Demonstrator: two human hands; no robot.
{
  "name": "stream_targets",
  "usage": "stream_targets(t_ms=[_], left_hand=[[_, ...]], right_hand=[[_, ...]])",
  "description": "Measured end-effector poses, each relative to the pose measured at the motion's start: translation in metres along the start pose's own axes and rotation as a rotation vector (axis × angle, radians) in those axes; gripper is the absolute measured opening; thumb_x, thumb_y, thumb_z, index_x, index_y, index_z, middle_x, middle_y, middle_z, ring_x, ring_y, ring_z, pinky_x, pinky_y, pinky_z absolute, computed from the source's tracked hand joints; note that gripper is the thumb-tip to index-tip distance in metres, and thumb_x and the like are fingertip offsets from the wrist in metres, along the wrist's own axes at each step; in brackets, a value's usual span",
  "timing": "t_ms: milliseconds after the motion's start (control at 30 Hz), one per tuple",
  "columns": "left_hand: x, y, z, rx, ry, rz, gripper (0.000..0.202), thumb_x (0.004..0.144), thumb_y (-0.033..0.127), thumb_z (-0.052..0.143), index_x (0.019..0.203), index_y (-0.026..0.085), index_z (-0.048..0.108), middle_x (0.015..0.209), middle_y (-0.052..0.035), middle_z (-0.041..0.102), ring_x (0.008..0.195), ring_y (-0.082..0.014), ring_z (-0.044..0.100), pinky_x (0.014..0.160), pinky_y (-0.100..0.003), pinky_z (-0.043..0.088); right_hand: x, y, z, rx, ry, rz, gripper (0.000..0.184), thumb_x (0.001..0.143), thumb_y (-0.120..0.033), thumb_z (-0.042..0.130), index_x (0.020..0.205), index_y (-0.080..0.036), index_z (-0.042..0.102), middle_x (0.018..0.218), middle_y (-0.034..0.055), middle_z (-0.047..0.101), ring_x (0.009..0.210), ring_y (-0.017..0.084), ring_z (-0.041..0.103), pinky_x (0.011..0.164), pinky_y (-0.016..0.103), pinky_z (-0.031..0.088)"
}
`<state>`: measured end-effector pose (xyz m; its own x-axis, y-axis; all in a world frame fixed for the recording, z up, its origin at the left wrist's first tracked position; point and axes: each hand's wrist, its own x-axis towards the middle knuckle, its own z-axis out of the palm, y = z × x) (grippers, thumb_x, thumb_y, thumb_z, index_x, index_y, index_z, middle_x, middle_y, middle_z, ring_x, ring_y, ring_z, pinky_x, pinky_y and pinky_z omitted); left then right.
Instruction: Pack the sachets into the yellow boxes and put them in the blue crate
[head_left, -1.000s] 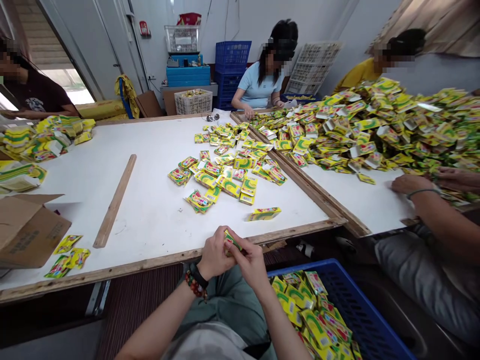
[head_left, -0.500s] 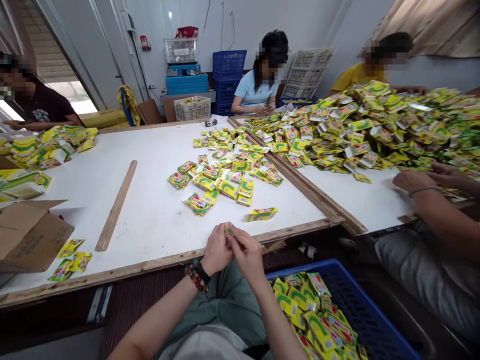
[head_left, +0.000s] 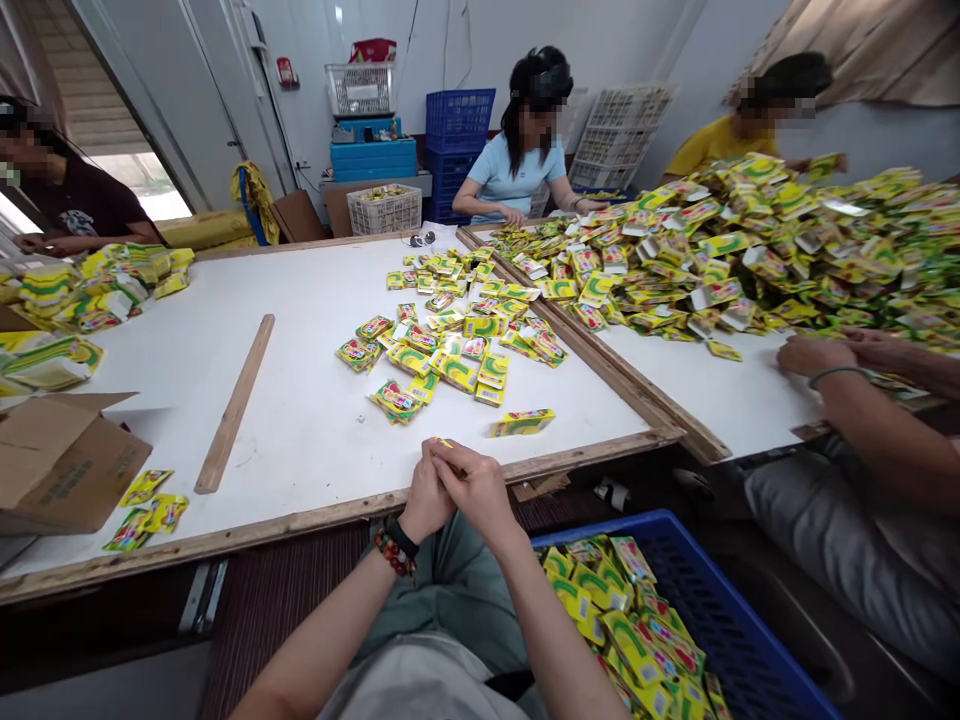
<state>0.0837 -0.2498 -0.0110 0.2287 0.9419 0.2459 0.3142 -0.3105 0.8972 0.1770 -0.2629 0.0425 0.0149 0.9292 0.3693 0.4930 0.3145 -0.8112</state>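
Note:
My left hand (head_left: 427, 498) and my right hand (head_left: 477, 488) meet just over the table's near edge, fingers pinched around a small yellow packet (head_left: 444, 442). Only a yellow sliver of it shows; the fingers hide the rest. Beyond them on the white table (head_left: 315, 420), a single yellow-and-green box (head_left: 521, 423) stands on its side. Farther back lies a loose spread of similar small printed boxes (head_left: 457, 370). To the right of my legs, a blue plastic crate (head_left: 750, 620) holds many of these packs (head_left: 637, 640).
A wooden strip (head_left: 236, 405) lies on the table at left, near a cardboard carton (head_left: 71, 465) and several packets (head_left: 154, 510). Beyond a wooden divider (head_left: 600, 370) rises a large heap of packs (head_left: 750, 250). Co-workers sit around, one person's hands (head_left: 817, 355) close at right.
My hands have shifted slightly left and up, and the packet is more covered by my fingers. The co-worker in light blue has spread both arms apart, one hand toward the heap.

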Motion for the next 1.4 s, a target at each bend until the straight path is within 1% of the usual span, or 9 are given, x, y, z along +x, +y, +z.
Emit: stream_targets(t_ms=[200,300,400,533,733,833,967,1200,1400], left_hand=[[0.038,0.003,-0.050,0.254,-0.255,-0.059,0.072,0.072,0.036,0.071,0.132,0.019,0.036,0.105,-0.0077,0.062,0.095,-0.0223,0.061,0.083,-0.033,0.048],[0.085,-0.004,-0.094,0.615,-0.060,-0.431,0.056,0.090,0.047,0.047,0.133,0.015,0.034,0.097,-0.0128,0.066,0.092,-0.0270,0.064,0.076,-0.035,0.046],[0.121,-0.009,-0.116,0.661,-0.092,-0.472,0.039,0.089,0.046,0.050,0.112,0.015,0.051,0.096,-0.0157,0.068,0.097,-0.0315,0.062,0.076,-0.035,0.044],[0.116,0.007,-0.099,0.625,-0.230,-0.292,0.012,0.089,0.031,0.050,0.093,0.020,0.054,0.090,-0.0076,0.067,0.091,-0.0248,0.062,0.078,-0.031,0.043],[0.043,0.042,-0.056,0.243,-0.423,0.099,0.016,0.095,0.030,0.038,0.089,0.020,0.048,0.087,-0.0021,0.058,0.082,-0.0173,0.056,0.077,-0.028,0.044],[0.017,0.038,-0.035,-0.080,-0.185,0.063,0.020,0.095,0.034,0.040,0.109,0.020,0.040,0.103,-0.0051,0.056,0.089,-0.0166,0.057,0.082,-0.030,0.046],[0.000,0.022,-0.009,-0.097,0.118,-0.060,0.069,0.079,0.037,0.067,0.130,0.020,0.023,0.128,-0.0138,0.046,0.113,-0.0235,0.054,0.095,-0.036,0.044],[-0.009,0.001,0.007,0.079,0.186,0.114,0.070,0.070,0.032,0.068,0.126,0.021,0.029,0.118,-0.0128,0.056,0.100,-0.0248,0.063,0.081,-0.036,0.053],[-0.014,0.000,0.007,0.234,0.197,0.352,0.052,0.063,0.024,0.065,0.105,0.024,0.034,0.108,-0.0082,0.058,0.089,-0.0237,0.066,0.070,-0.035,0.054]], right_hand=[[-0.050,0.013,-0.060,-0.224,0.031,0.178,0.038,0.091,-0.034,0.045,0.117,-0.019,0.069,0.106,0.0106,0.074,0.088,0.026,0.073,0.075,0.034,0.057],[-0.093,0.031,-0.114,-0.669,-0.123,0.531,0.038,0.086,-0.038,0.048,0.105,-0.019,0.075,0.084,0.0142,0.077,0.075,0.034,0.073,0.060,0.038,0.056],[-0.117,0.046,-0.140,-0.783,-0.192,0.646,0.043,0.084,-0.044,0.050,0.103,-0.017,0.076,0.088,0.0162,0.077,0.084,0.039,0.072,0.066,0.044,0.056],[-0.105,0.048,-0.110,-0.432,-0.070,0.491,0.046,0.084,-0.047,0.051,0.112,-0.016,0.072,0.109,0.0148,0.072,0.103,0.034,0.067,0.088,0.044,0.053],[-0.047,0.038,-0.038,0.230,0.107,0.264,0.063,0.079,-0.043,0.066,0.136,-0.020,0.052,0.140,0.0107,0.052,0.128,0.029,0.050,0.106,0.046,0.040],[-0.037,0.035,-0.013,0.536,0.034,0.288,0.056,0.078,-0.041,0.068,0.129,-0.021,0.058,0.123,0.0086,0.067,0.111,0.027,0.064,0.097,0.044,0.049],[-0.044,0.030,0.005,0.625,0.123,0.375,0.043,0.073,-0.034,0.071,0.115,-0.023,0.068,0.108,0.0063,0.073,0.096,0.025,0.069,0.093,0.042,0.052],[-0.040,0.018,-0.005,1.035,0.177,0.513,0.031,0.070,-0.041,0.069,0.093,-0.021,0.077,0.100,0.0055,0.076,0.104,0.030,0.065,0.098,0.045,0.047],[-0.023,0.006,-0.002,1.096,0.132,0.628,0.040,0.068,-0.038,0.075,0.105,-0.022,0.075,0.103,0.0048,0.075,0.101,0.028,0.067,0.098,0.043,0.047]])
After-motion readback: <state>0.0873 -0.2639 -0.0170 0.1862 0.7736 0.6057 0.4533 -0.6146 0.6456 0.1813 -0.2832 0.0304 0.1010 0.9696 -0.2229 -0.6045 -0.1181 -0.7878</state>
